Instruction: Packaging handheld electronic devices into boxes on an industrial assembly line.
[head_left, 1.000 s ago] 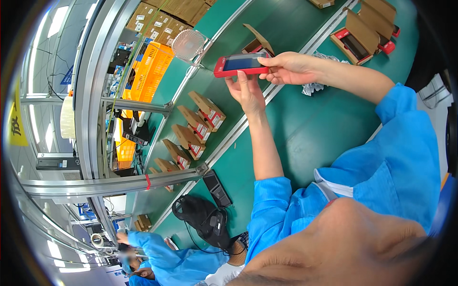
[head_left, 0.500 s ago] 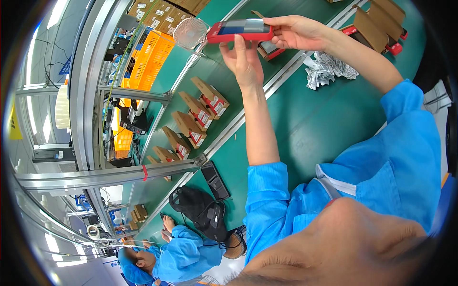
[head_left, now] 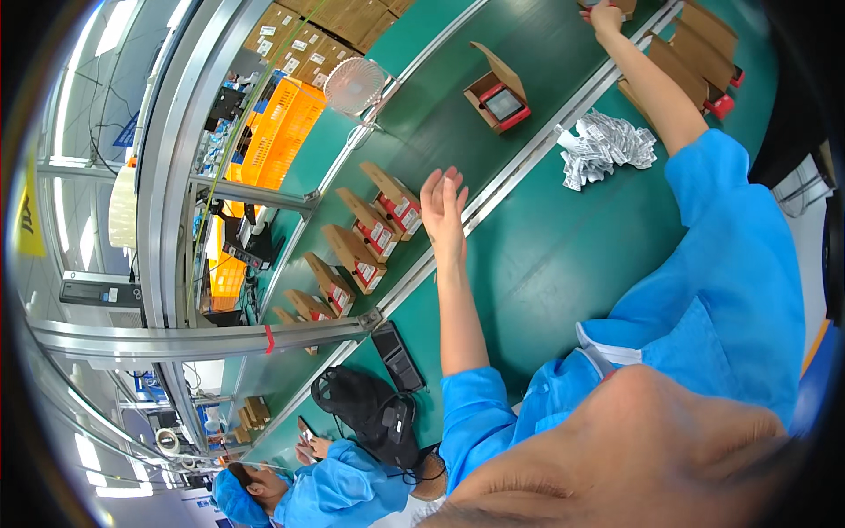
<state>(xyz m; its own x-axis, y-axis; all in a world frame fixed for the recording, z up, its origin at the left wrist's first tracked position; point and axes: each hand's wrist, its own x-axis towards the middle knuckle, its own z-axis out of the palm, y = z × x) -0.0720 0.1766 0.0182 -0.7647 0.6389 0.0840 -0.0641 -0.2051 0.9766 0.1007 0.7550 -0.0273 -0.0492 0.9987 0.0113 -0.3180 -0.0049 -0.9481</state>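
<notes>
My left hand (head_left: 444, 211) hangs over the near rail of the green belt, fingers apart and holding nothing. Ahead of it on the belt, an open cardboard box (head_left: 481, 88) has its lid flap raised. In that box lies a red handheld device (head_left: 504, 105) with a grey screen. My right hand (head_left: 604, 18) is stretched far out to the top edge of the picture. Its fingers are bent at another cardboard box (head_left: 623, 8) with something red beside them. The picture's edge cuts this off, so what they grip is hidden.
Open boxes with red contents (head_left: 355, 257) line the belt at left. Crumpled printed papers (head_left: 607, 150) lie near more cardboard boxes (head_left: 695, 53). A small fan (head_left: 354, 86), a metal frame (head_left: 202, 336), a black bag (head_left: 365, 396) and a co-worker in blue (head_left: 339, 484) are also around.
Both hands held up a red handheld device; now they are apart. My left hand has come back toward me, emptied. My right hand has moved far right to another box.
</notes>
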